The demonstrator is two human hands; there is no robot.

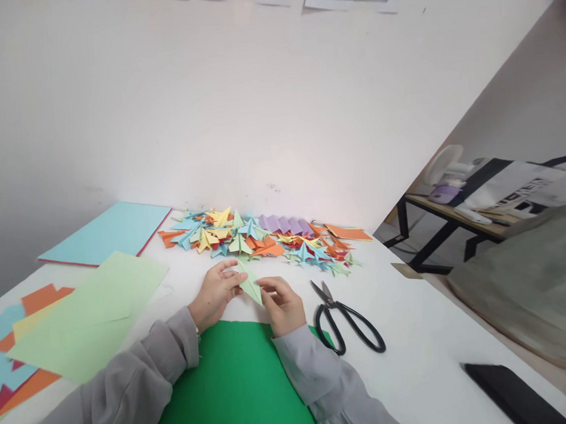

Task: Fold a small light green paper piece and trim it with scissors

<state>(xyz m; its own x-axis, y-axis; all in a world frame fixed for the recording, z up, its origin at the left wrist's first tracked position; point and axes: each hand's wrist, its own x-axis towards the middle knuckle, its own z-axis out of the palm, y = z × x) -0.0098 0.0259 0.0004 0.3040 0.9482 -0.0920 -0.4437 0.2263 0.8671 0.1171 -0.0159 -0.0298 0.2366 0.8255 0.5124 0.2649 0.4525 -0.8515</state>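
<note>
Between my hands is a small folded light green paper (250, 284), held up above the far edge of a green sheet (227, 384). My left hand (217, 293) pinches its left side between thumb and fingers. The fingers of my right hand (282, 304) are closed on its lower right side. Just beyond my hands lies a long pile of folded paper shapes (211, 233) in yellow, orange, blue and green, with a purple pleated strip (284, 225) among them.
Black-handled scissors (335, 305) lie slightly open to the right. Loose coloured sheets (99, 296) and a light blue sheet (107, 232) are at the left. A black flat object (511, 393) is at the lower right, and a side table (450, 212) stands beyond.
</note>
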